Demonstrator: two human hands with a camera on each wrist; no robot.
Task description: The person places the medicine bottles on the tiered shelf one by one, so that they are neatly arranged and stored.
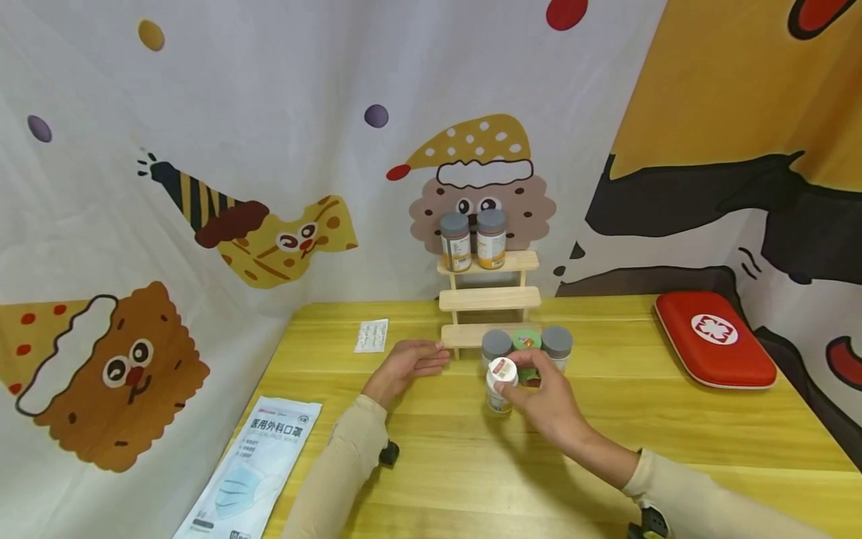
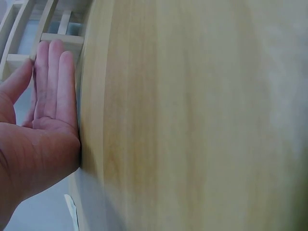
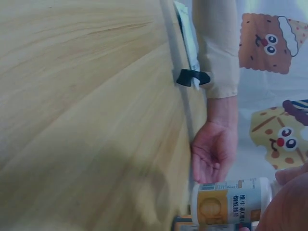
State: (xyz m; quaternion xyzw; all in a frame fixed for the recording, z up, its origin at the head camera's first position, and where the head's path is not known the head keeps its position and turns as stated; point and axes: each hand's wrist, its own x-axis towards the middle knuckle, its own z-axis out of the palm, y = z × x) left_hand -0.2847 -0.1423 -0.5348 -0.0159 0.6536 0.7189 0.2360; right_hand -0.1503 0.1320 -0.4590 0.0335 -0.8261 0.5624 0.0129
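Observation:
My right hand (image 1: pixel 551 404) pinches a small white pill bottle (image 1: pixel 500 397) by its upper part, thumb on the near side. In the right wrist view this bottle (image 3: pixel 231 202) has an orange and white label; whether its base touches the table I cannot tell. Just behind it stand two grey-capped bottles (image 1: pixel 497 343) with a green-lidded container (image 1: pixel 527 339) between them. My left hand (image 1: pixel 409 368) lies on its edge, fingers straight, at the left end of the lowest step of a three-step wooden rack (image 1: pixel 489 299). In the left wrist view its fingertips (image 2: pixel 56 45) meet the rack.
Two grey-capped bottles (image 1: pixel 491 241) stand on the rack's top step. A red first-aid case (image 1: pixel 715 338) lies at the right back. Near the table's left edge are a small printed paper (image 1: pixel 371 336) and a face mask packet (image 1: pixel 252 464). A patterned curtain (image 1: pixel 323 150) hangs behind.

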